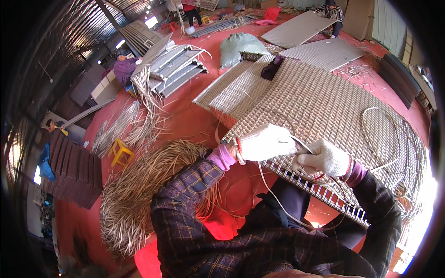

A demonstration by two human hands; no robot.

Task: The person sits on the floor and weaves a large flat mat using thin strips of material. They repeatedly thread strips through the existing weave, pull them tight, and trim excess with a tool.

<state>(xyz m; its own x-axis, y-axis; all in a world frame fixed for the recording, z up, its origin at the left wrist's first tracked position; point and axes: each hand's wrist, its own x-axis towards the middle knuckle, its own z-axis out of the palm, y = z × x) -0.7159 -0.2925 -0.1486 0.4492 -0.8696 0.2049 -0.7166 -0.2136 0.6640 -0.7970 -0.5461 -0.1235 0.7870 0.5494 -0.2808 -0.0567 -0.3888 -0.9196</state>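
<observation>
Sits low in a wide, cluttered workshop above a red floor (181, 123), with dark corrugated sheeting (79, 41) up to the left. Has a large woven panel (324, 102) directly in front, spread from just above the legs outward, with bare rungs (324, 194) along the near edge. Cannot make out the support beneath.

Keeps the gloved left hand (266, 143) bent over that near edge, fingers (286, 147) curled in and bleached by glare; cannot tell how tightly closed, or on what. Pinches a thin strip (303, 144) between thumb and fingers of the gloved right hand (327, 157), stretched across the short gap between both hands. Covers part of the panel's edge with both gloves.

Has loose coils (391, 123) lying on the panel beyond the right hand, a dark cloth (272, 68) at the far edge, and a pale green sack (241, 48) behind. Has a heap of brown strips (139, 194) near the left sleeve (183, 199), then a yellow stool (121, 153) and a stack of dark brown panels (72, 171). Shares the room with a person in purple (124, 69) beside grey frames (181, 65) and, far back, a person in stripes (331, 14).
</observation>
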